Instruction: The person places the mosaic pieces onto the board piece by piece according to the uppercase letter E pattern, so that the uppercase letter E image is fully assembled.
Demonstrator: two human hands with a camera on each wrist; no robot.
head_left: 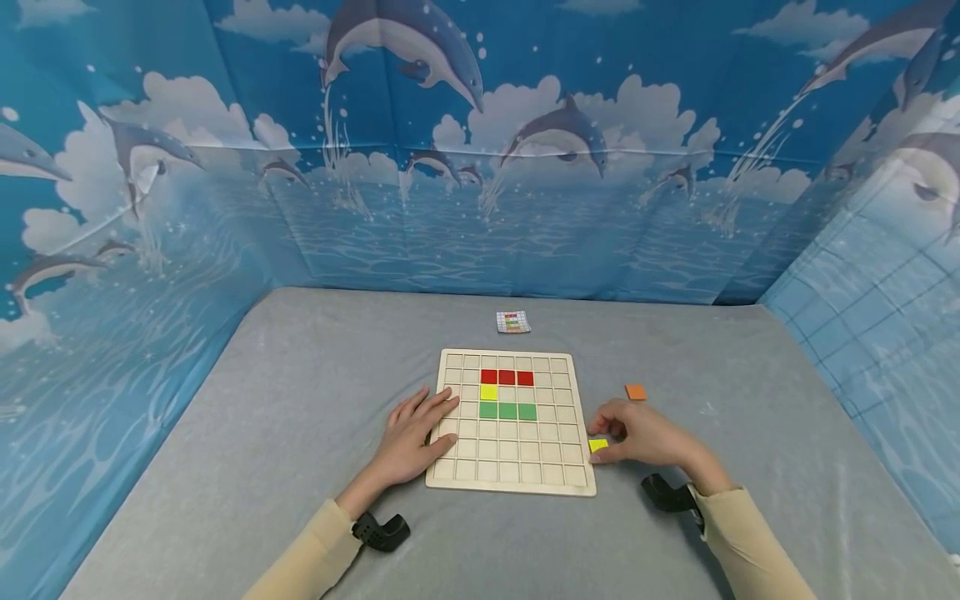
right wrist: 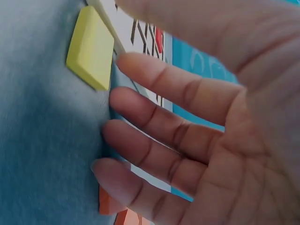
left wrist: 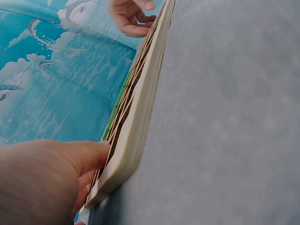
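Note:
A wooden grid board (head_left: pixel 510 475) lies flat, with three red tiles (head_left: pixel 507 377) in a row, one yellow tile (head_left: pixel 489 392) under the leftmost red, and three green tiles (head_left: pixel 507 411) below. On the board's left edge rests my left hand (head_left: pixel 408 442), fingers spread, thumb on the rim in the left wrist view. My right hand (head_left: pixel 648 435) hovers at the board's right edge over a loose yellow tile (right wrist: pixel 91 49) on the table. Thumb and index finger are on either side of that tile, apparently apart from it; the other fingers are loosely bent.
Beyond the right hand lies an orange tile (head_left: pixel 636 392); the right wrist view shows orange tiles (right wrist: pixel 108 201) partly behind the fingers. A small card (head_left: pixel 513 322) with a coloured grid pattern sits behind the board. A dolphin-print curtain (head_left: pixel 465 217) encloses the grey table (head_left: pixel 337 350).

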